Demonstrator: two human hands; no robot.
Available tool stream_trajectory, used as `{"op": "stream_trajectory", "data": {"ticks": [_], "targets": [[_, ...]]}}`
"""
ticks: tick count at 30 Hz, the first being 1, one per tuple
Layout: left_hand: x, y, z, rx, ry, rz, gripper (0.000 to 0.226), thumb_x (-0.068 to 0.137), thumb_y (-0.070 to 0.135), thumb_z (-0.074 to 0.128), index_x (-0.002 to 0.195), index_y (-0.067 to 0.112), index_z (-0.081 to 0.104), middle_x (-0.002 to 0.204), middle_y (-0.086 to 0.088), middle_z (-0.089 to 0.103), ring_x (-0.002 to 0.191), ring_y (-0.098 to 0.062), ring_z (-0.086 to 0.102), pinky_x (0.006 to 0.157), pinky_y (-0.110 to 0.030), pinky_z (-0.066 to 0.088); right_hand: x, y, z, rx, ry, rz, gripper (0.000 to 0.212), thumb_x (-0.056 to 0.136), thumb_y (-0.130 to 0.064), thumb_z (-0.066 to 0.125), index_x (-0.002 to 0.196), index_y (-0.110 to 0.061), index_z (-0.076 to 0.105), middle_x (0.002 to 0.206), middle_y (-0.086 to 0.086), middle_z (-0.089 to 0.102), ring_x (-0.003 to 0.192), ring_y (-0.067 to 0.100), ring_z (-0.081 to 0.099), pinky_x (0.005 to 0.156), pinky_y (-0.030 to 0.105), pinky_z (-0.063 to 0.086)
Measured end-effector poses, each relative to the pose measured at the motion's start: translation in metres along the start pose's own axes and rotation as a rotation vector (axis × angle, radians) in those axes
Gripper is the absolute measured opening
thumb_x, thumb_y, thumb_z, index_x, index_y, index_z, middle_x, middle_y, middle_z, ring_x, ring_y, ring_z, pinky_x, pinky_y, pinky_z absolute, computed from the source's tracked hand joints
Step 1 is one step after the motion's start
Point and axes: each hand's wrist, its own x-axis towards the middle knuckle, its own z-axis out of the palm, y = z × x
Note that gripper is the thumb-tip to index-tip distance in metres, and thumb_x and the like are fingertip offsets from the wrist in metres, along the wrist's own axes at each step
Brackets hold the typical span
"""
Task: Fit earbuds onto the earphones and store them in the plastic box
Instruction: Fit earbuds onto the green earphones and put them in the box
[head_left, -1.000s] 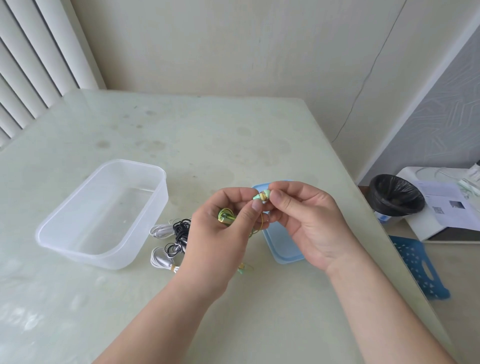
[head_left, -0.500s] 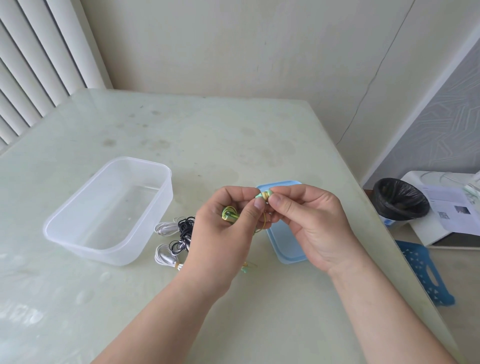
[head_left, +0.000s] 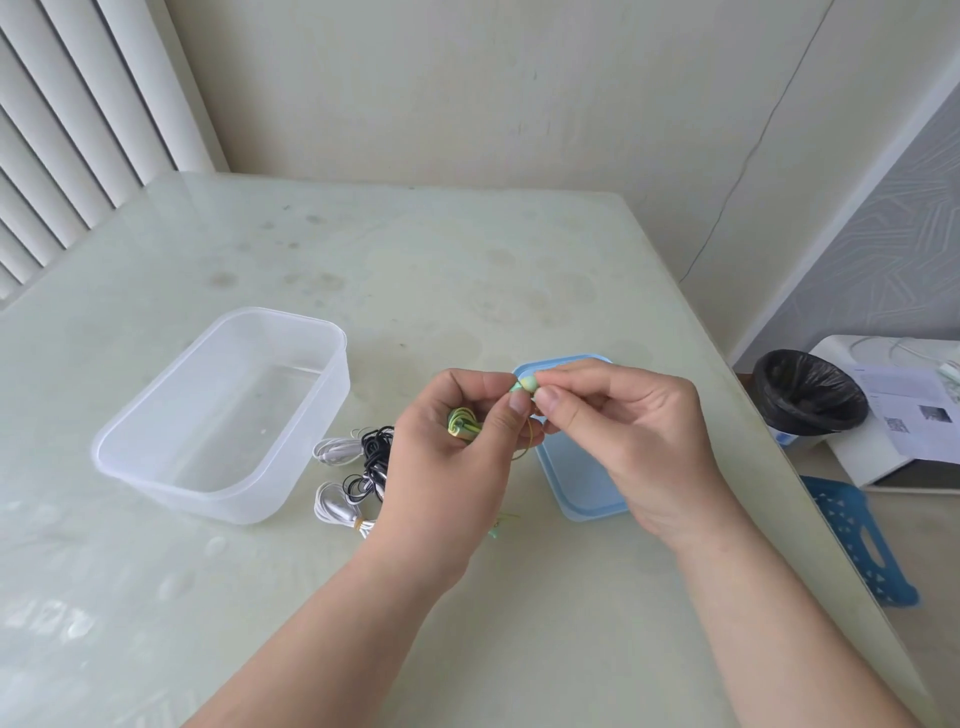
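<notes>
My left hand (head_left: 447, 462) grips a coiled green-and-yellow earphone (head_left: 462, 422), pinching its earpiece between thumb and forefinger. My right hand (head_left: 628, 436) pinches a small pale green earbud tip (head_left: 525, 385) against that earpiece. Both hands hover above the table, just in front of a blue lid (head_left: 576, 483). The clear plastic box (head_left: 171, 467) stands open and empty to the left. Between box and left hand lie black earphones (head_left: 375, 457) and white earphones (head_left: 335, 452) in a tangle.
The pale green glass table (head_left: 467, 270) reaches to the wall. A loose green cable end (head_left: 497, 526) lies under my hands. Off the right edge, on the floor, stand a black-lined bin (head_left: 808, 397), a white unit with papers (head_left: 904, 415) and a blue stool (head_left: 857, 540).
The camera has shifted slightly, so the scene sits a little further right. My hands stay together, still working the earbud tip against the earpiece.
</notes>
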Motion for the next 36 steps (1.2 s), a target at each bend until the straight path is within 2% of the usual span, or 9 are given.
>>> {"op": "stream_trajectory", "data": {"ticks": [5, 10, 13, 16, 22, 25, 29, 33, 36], "targets": [[-0.001, 0.002, 0.001, -0.006, -0.019, -0.012, 0.002, 0.095, 0.008, 0.072, 0.097, 0.008, 0.072, 0.092, -0.027, 0.073, 0.078, -0.024, 0.076, 0.090, -0.046, 0.062, 0.003, -0.004, -0.002, 0.135, 0.036, 0.131, 0.015, 0.075, -0.008, 0.081, 0.088, -0.001, 0.076, 0.085, 0.019, 0.077, 0.071, 0.024, 0.071, 0.066, 0.031, 0.055], [-0.001, 0.001, 0.001, -0.010, -0.026, -0.022, 0.002, 0.096, 0.007, 0.071, 0.098, 0.007, 0.072, 0.085, -0.020, 0.074, 0.079, -0.025, 0.075, 0.090, -0.048, 0.062, 0.004, -0.003, -0.004, 0.145, -0.004, 0.145, 0.008, 0.076, -0.003, 0.080, 0.082, -0.007, 0.077, 0.086, 0.020, 0.076, 0.070, 0.024, 0.069, 0.066, 0.034, 0.055], [-0.003, 0.002, 0.001, 0.037, -0.024, -0.020, 0.004, 0.096, 0.008, 0.072, 0.099, 0.006, 0.071, 0.083, -0.017, 0.073, 0.075, -0.020, 0.076, 0.085, -0.038, 0.064, 0.003, -0.002, -0.006, 0.032, -0.017, 0.070, 0.007, 0.081, 0.003, 0.078, 0.084, -0.002, 0.075, 0.083, 0.017, 0.077, 0.068, 0.021, 0.068, 0.065, 0.032, 0.056], [-0.004, 0.003, 0.001, 0.155, 0.007, 0.018, 0.005, 0.095, 0.012, 0.074, 0.097, 0.014, 0.070, 0.080, -0.006, 0.076, 0.075, -0.017, 0.078, 0.076, -0.028, 0.063, 0.003, -0.002, -0.009, -0.094, -0.034, -0.003, 0.009, 0.084, 0.005, 0.077, 0.086, -0.004, 0.076, 0.084, 0.022, 0.075, 0.067, 0.024, 0.067, 0.067, 0.030, 0.056], [-0.005, 0.002, 0.002, 0.274, 0.001, 0.106, 0.009, 0.095, 0.014, 0.075, 0.095, 0.022, 0.070, 0.083, -0.003, 0.076, 0.081, -0.024, 0.076, 0.078, -0.039, 0.061, 0.005, -0.004, -0.011, 0.069, -0.040, 0.167, 0.008, 0.083, 0.003, 0.076, 0.087, -0.005, 0.075, 0.083, 0.026, 0.073, 0.070, 0.029, 0.066, 0.063, 0.033, 0.054], [-0.005, 0.003, 0.001, 0.255, -0.022, 0.093, 0.008, 0.095, 0.013, 0.074, 0.096, 0.020, 0.070, 0.083, -0.006, 0.076, 0.082, -0.027, 0.075, 0.078, -0.039, 0.061, 0.006, -0.004, -0.015, 0.087, -0.072, 0.193, 0.021, 0.080, -0.002, 0.080, 0.100, -0.003, 0.076, 0.092, 0.033, 0.073, 0.072, 0.029, 0.066, 0.064, 0.034, 0.054], [-0.005, 0.003, -0.001, 0.197, -0.061, 0.041, 0.006, 0.096, 0.012, 0.073, 0.100, 0.013, 0.070, 0.078, -0.004, 0.075, 0.077, -0.021, 0.077, 0.075, -0.028, 0.062, 0.007, -0.002, -0.015, -0.048, -0.122, 0.101, 0.011, 0.088, 0.005, 0.072, 0.097, 0.000, 0.076, 0.089, 0.017, 0.077, 0.073, 0.025, 0.067, 0.067, 0.034, 0.056], [-0.005, 0.009, 0.000, -0.116, -0.140, -0.140, 0.017, 0.099, 0.002, 0.064, 0.115, 0.006, 0.066, 0.083, -0.012, 0.067, 0.071, -0.022, 0.072, 0.082, -0.037, 0.063, 0.005, -0.004, -0.013, -0.072, -0.133, 0.072, 0.010, 0.089, -0.001, 0.072, 0.097, -0.004, 0.076, 0.083, 0.011, 0.075, 0.075, 0.025, 0.068, 0.066, 0.041, 0.057], [-0.003, 0.013, -0.001, -0.202, -0.193, -0.229, 0.021, 0.100, 0.002, 0.061, 0.119, 0.008, 0.068, 0.085, -0.013, 0.066, 0.073, -0.023, 0.071, 0.082, -0.037, 0.062, 0.005, -0.005, -0.011, -0.050, -0.117, 0.086, 0.017, 0.084, -0.014, 0.075, 0.100, -0.007, 0.074, 0.080, 0.009, 0.074, 0.071, 0.025, 0.066, 0.063, 0.039, 0.055]]}}
